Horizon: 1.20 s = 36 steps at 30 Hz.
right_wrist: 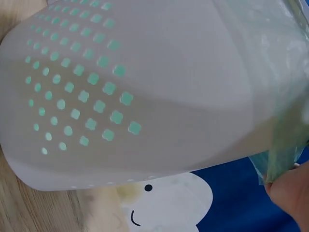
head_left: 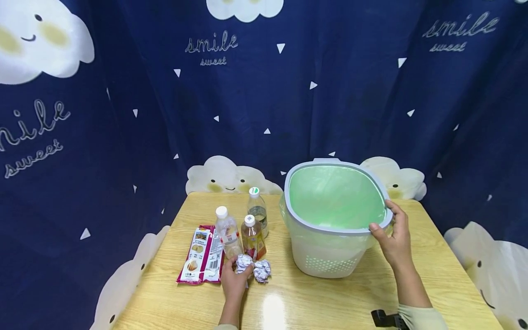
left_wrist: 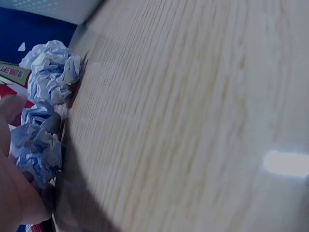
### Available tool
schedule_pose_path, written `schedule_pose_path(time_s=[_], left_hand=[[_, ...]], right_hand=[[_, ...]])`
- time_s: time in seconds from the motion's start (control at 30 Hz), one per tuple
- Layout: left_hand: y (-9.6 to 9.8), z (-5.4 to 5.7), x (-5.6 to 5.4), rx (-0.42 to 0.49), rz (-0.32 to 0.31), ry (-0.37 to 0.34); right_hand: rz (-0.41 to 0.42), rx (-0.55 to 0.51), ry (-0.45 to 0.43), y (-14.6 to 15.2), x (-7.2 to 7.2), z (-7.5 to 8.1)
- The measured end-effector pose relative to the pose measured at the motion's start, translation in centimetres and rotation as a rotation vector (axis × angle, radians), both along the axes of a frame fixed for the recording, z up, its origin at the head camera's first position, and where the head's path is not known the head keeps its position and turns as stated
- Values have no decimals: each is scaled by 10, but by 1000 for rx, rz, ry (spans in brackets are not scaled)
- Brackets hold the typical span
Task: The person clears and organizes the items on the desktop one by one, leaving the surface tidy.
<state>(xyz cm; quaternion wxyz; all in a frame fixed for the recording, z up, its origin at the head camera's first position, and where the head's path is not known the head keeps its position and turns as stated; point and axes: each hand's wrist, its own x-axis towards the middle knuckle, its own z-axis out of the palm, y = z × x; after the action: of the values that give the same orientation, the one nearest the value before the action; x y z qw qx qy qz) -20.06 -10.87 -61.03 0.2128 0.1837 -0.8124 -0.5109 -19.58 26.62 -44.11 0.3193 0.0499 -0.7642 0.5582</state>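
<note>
My left hand (head_left: 234, 280) has its thumb and fingers around a crumpled paper ball (head_left: 244, 262) on the table. A second crumpled paper ball (head_left: 262, 271) touches it on the right; both balls (left_wrist: 50, 72) also show in the left wrist view. At the right, my right hand (head_left: 396, 240) grips the rim of a white trash bin (head_left: 326, 263), thumb at the front and fingers at the side. A green plastic bag (head_left: 336, 197) lines the bin and folds over its rim. In the right wrist view, the bin's perforated wall (right_wrist: 193, 72) fills most of the picture.
Behind the paper balls stand a clear bottle with a white cap (head_left: 228, 233), an amber drink bottle (head_left: 253, 240) and a green-capped bottle (head_left: 257, 211). A pink and white snack packet (head_left: 202, 256) lies at their left. A dark blue curtain (head_left: 247, 101) surrounds the wooden table (head_left: 321, 307).
</note>
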Motion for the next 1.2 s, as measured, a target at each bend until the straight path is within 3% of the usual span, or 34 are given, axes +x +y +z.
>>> schedule_pose_path(time_s=[0.37, 0.63, 0.97, 1.2], left_hand=[[0, -4, 1, 25, 23, 17], [-2, -3, 5, 77, 36, 46], [-9, 5, 18, 122, 60, 89], [-13, 12, 17, 162, 30, 123]], right_hand=[[-105, 117, 61, 2, -3, -6], [-114, 119, 8, 4, -1, -6], [-3, 139, -150, 5, 10, 2], [79, 135, -155, 9, 10, 10]])
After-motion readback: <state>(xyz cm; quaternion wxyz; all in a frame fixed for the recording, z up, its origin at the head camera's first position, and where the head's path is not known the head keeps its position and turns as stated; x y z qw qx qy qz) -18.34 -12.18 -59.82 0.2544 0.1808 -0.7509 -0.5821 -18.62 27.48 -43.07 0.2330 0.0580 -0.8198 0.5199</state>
